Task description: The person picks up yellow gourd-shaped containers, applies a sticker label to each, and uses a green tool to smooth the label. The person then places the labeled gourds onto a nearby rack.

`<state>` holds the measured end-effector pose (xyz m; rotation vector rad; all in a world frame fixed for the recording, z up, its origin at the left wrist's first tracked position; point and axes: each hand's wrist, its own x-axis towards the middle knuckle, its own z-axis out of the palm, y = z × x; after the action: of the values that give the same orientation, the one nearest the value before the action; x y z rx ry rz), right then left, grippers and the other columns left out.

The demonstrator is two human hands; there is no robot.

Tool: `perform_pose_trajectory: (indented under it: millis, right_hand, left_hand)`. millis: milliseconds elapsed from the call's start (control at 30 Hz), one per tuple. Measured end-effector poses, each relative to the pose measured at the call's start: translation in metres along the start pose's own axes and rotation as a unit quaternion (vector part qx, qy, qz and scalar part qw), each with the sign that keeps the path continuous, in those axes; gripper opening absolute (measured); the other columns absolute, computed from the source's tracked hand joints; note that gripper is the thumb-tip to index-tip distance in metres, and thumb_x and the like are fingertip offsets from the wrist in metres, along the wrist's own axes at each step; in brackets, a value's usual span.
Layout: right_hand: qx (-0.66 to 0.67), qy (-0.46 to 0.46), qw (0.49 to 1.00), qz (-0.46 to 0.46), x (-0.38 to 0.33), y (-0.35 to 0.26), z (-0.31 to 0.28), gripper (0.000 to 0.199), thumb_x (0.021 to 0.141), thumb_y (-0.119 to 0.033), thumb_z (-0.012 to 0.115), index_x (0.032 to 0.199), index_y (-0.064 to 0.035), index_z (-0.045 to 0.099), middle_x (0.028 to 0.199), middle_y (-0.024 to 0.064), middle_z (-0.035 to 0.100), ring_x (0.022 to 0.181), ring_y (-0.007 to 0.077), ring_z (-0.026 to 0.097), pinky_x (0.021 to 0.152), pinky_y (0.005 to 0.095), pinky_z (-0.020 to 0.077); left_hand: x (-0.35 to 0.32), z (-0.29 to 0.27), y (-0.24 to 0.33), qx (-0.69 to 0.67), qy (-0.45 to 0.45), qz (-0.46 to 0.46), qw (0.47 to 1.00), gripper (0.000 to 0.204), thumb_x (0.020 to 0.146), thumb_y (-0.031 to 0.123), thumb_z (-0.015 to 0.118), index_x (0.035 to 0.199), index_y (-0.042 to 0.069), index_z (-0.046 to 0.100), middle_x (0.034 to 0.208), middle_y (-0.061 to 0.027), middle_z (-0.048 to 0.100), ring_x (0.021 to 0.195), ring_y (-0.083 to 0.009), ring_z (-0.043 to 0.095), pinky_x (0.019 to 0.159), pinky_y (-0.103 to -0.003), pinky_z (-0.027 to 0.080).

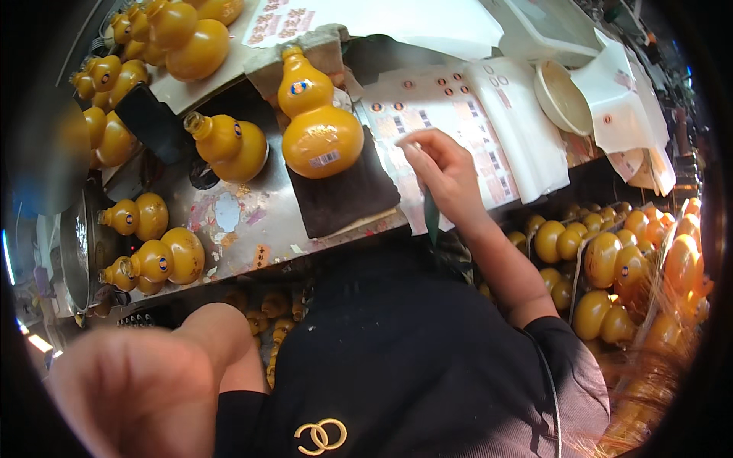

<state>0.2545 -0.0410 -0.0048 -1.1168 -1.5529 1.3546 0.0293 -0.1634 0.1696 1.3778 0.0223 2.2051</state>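
My right hand (441, 174) rests on a white sticker sheet (458, 114) with round and rectangular labels, its fingertips pinched at the sheet. A thin dark green tool (432, 217) hangs down from this hand. Just left of it a large yellow gourd-shaped bottle (317, 126) lies on a dark cloth (343, 191), with a round label on its neck and a white barcode label on its belly. My left hand (130, 389) is raised close to the camera at the lower left and is badly blurred, so its fingers cannot be made out.
More yellow gourd bottles lie on the metal worktop (244, 217) at the left and back left. A box (611, 267) full of such bottles with straw packing stands at the right. A beige bowl (563, 95) and white paper sheets lie at the back right.
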Motion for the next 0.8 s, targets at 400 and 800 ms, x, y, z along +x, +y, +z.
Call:
perform_pose_trajectory:
  millis: [400,800]
  right_hand:
    - [-0.096,-0.132,0.987,-0.014,0.047,0.012,0.034,0.07,0.082,-0.049,0.066,0.13,0.0002,0.05,0.128,0.0175,0.054,0.121,0.0254,0.049,0.102,0.0364,0.0378]
    - [-0.108,-0.124,0.986,-0.028,0.045,0.019,0.039,0.077,0.08,-0.053,0.067,0.132,-0.001,0.048,0.128,0.0192,0.053,0.123,0.0288,0.048,0.103,0.037,0.0374]
  left_hand:
    - [-0.117,-0.13,-0.114,0.309,0.096,-0.459,0.828,0.075,0.082,0.021,0.072,0.141,0.003,0.03,0.139,-0.0163,0.037,0.13,-0.0269,0.039,0.108,-0.038,0.032]
    - [-0.122,-0.119,-0.121,0.266,0.098,-0.472,0.835,0.077,0.08,0.018,0.073,0.141,0.001,0.029,0.137,-0.0159,0.038,0.128,-0.0252,0.041,0.107,-0.037,0.035]
